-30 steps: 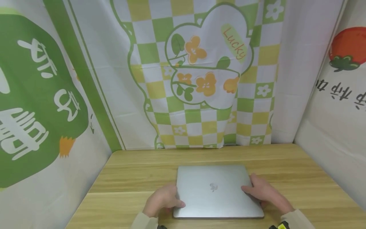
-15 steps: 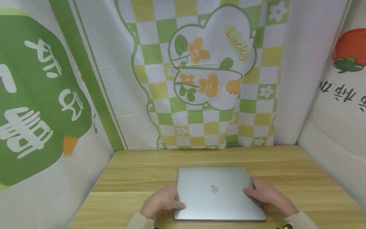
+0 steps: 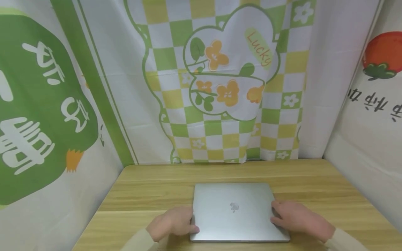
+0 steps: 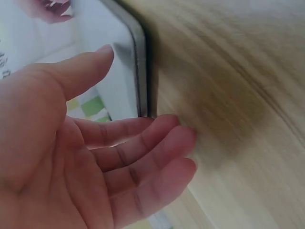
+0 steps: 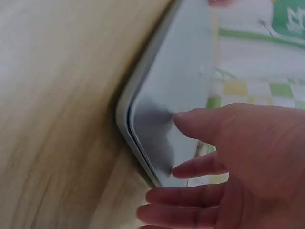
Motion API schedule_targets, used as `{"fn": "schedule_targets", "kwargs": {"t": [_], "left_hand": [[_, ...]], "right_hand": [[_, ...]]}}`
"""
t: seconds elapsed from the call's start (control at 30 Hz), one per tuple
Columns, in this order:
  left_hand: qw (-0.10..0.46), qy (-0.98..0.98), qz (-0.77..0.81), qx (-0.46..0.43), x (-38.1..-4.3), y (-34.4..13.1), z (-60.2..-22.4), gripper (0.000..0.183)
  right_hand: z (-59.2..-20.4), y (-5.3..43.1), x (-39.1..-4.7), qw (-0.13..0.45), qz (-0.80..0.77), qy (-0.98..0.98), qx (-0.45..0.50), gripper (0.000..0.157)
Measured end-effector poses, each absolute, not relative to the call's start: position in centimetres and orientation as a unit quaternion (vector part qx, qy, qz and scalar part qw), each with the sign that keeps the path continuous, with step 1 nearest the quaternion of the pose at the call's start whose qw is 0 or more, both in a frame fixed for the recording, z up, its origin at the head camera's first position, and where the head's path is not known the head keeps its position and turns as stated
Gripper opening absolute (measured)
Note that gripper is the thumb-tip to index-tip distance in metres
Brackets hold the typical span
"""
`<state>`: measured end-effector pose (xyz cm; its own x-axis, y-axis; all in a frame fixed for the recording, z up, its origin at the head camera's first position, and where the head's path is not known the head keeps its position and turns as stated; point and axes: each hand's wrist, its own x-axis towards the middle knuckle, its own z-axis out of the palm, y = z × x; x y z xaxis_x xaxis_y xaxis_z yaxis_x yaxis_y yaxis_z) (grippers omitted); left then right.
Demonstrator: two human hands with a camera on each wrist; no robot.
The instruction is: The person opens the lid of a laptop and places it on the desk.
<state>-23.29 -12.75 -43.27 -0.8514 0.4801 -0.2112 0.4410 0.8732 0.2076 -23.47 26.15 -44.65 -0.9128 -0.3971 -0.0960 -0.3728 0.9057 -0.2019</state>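
A closed silver laptop (image 3: 216, 202) with an apple logo on its lid lies flat on the wooden table (image 3: 150, 195). At its left side is my left hand (image 3: 176, 221); the left wrist view shows the thumb (image 4: 88, 71) over the lid's corner and the other fingers loosely bent beside the edge. My right hand (image 3: 298, 216) is at the opposite side. In the right wrist view its thumb (image 5: 200, 125) tip and index fingertip come right at the lid, while the remaining fingers extend past the edge. Neither hand curls round the laptop.
A checkered curtain (image 3: 213, 132) with flowers and the word "Lucky" hangs behind the table's far edge. Printed cloth walls close in both sides, with a green panel (image 3: 47, 104) on the left and a tomato picture (image 3: 381, 52) on the right.
Both hands have loosened from the laptop's sides. The left has shifted outward slightly; the right has drawn back toward the near right corner. The laptop stays practically in place.
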Motion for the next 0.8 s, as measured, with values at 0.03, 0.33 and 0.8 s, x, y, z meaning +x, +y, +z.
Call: {"fn": "schedule_targets", "kwargs": {"t": [0.03, 0.33, 0.8], "left_hand": [[0.129, 0.959, 0.068, 0.242, -23.3, -12.8, -43.3, 0.037], [0.107, 0.964, 0.024, 0.241, -22.2, -13.3, -43.6, 0.075], [0.145, 0.949, 0.036, 0.279, -21.1, -14.5, -45.0, 0.096]], "right_hand": [[-44.6, 26.1, -23.3, 0.055, -0.067, 0.972, -0.218, 0.033], [-44.7, 24.5, -22.2, -0.035, 0.088, 0.927, -0.363, 0.036], [-45.3, 21.4, -21.5, -0.057, 0.085, 0.876, -0.471, 0.04]]}}
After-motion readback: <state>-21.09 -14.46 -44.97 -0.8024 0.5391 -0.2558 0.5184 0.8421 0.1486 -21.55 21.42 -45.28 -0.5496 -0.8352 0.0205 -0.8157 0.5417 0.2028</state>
